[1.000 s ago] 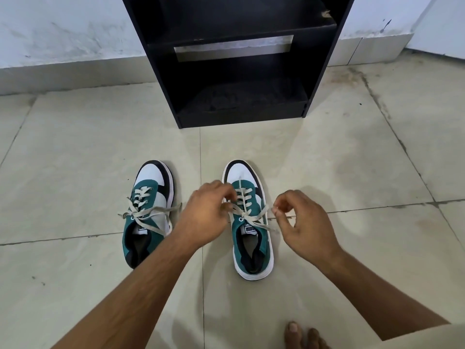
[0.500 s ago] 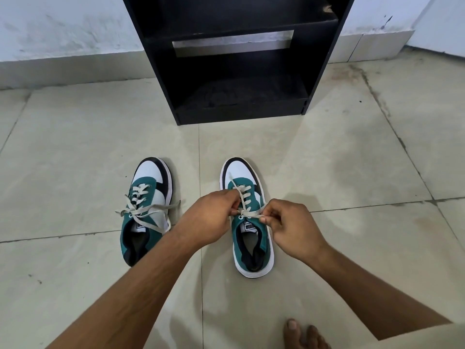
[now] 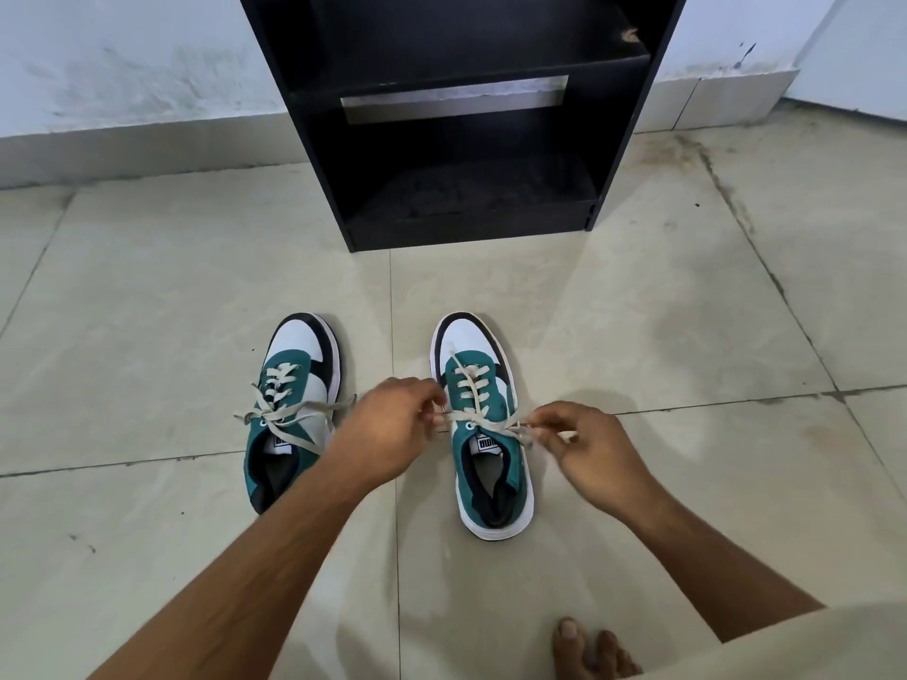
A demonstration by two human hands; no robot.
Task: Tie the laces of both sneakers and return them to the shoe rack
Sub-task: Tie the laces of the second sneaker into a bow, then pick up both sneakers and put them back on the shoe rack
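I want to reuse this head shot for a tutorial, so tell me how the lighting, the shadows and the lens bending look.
Head view: soft, even daylight with no glare on the tiles; faint shadows lie right of the right sneaker and beyond the right hand; the rack interior is dark, its detail lost; wide-angle bending flares the rack sides outward toward the top; laces and left hand look sharp.

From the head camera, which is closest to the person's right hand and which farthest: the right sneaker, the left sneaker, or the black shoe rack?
From the right hand:
1. Right sneaker, just beside it; its laces are in the fingers.
2. Left sneaker, farther left, past the left hand.
3. Black shoe rack, ahead against the wall.
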